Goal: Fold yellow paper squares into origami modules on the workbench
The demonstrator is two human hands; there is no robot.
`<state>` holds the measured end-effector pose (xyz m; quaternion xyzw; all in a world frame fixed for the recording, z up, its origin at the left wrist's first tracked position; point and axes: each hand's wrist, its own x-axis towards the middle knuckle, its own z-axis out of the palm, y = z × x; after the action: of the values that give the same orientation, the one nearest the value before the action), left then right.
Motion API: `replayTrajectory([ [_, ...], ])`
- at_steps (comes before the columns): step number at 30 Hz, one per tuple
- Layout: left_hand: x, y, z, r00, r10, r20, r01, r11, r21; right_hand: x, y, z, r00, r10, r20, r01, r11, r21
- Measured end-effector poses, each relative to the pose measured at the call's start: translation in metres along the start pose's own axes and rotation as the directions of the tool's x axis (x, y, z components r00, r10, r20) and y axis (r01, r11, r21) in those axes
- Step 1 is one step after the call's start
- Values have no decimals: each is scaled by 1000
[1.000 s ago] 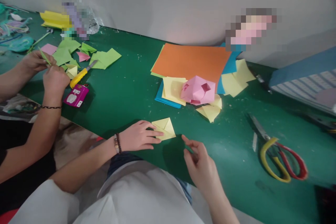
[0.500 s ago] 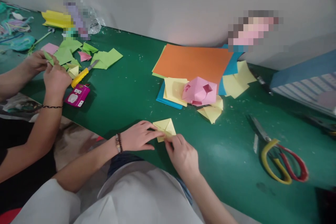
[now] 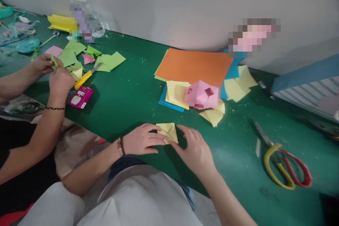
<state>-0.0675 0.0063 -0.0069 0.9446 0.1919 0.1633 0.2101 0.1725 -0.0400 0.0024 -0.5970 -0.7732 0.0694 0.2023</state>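
A small square of pale yellow folded paper (image 3: 170,130) with crease lines lies flat on the green table before me. My left hand (image 3: 141,139) rests with outstretched fingers, its fingertips on the paper's left and lower part. At the paper's right side is my right hand (image 3: 197,151), thumb and forefinger spread apart, the thumb tip by the lower right corner. Beyond the hands, a pink folded paper ball (image 3: 202,95) with openings sits on yellow paper squares (image 3: 174,93).
An orange sheet (image 3: 194,65) lies at the back. Scissors (image 3: 277,155) lie on the right near a striped box (image 3: 309,90). On the left, a co-worker's hands (image 3: 59,77) hold green paper, beside a yellow craft knife (image 3: 83,79) and a purple box (image 3: 81,97).
My right hand's fingers have parted and moved slightly right, off the paper's near edge. The yellow square has turned a little; my left hand stays on it.
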Motion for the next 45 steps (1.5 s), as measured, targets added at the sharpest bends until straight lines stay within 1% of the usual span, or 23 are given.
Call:
replayTrajectory([
  [2,3,2,1,998,8,-55,-11,999,-38,4,-3,4,998,-61,-6,60,994,-95],
  [4,7,5,1,992,11,-128,-22,996,-87,9,-3,6,994,-102,-24,97,984,-151],
  [6,11,7,0,975,-27,-221,-2,992,-126,14,0,6,988,-142,-58,130,975,-178],
  [7,13,8,-1,961,-74,-267,38,990,-137,17,3,4,983,-167,-74,151,971,-187],
  [9,19,9,-2,924,-213,-318,177,975,-137,22,6,1,972,-221,-81,201,959,-200],
  [10,21,9,-2,907,-286,-311,260,958,-123,24,7,0,967,-244,-74,224,952,-206],
  [12,26,8,-1,883,-389,-263,382,921,-77,27,7,0,958,-281,-54,264,940,-215],
  [13,27,7,0,878,-416,-236,416,908,-51,28,6,1,954,-295,-52,278,936,-215],
  [15,30,6,3,876,-440,-199,446,895,-17,28,5,4,947,-312,-77,291,933,-210],
  [17,32,6,6,875,-448,-186,455,891,-5,27,6,6,941,-315,-123,287,937,-201],
  [20,37,7,8,859,-466,-211,472,881,-25,27,10,6,935,-296,-196,259,946,-194],
  [23,46,8,7,848,-471,-242,472,880,-58,29,13,0,925,-257,-280,219,962,-162],
  [25,53,9,8,855,-452,-255,442,892,-97,30,15,-5,915,-241,-323,203,968,-147],
  [28,61,10,12,847,-424,-320,385,905,-181,31,18,-9,902,-256,-347,208,963,-171],
  [31,62,9,16,815,-419,-401,336,905,-262,31,21,-8,894,-277,-354,214,955,-208],
  [34,59,8,19,791,-427,-437,305,896,-324,31,23,-6,889,-269,-371,204,957,-204],
  [37,56,7,21,775,-495,-393,299,835,-462,31,23,-6,884,-214,-416,170,975,-141],
  [39,56,7,23,760,-551,-343,276,753,-598,31,23,-5,897,-129,-422,130,991,-28],
  [40,56,6,23,748,-581,-322,259,701,-664,30,23,-5,914,-69,-399,101,993,60],
  [42,56,4,24,721,-638,-271,224,585,-780,30,23,-6,953,68,-296,14,963,268],
  [43,56,3,24,702,-668,-247,209,525,-825,30,23,-6,966,128,-224,-38,929,368],
  [45,57,0,24,663,-718,-212,184,431,-884,30,24,-7,975,211,-75,-142,841,522],
])
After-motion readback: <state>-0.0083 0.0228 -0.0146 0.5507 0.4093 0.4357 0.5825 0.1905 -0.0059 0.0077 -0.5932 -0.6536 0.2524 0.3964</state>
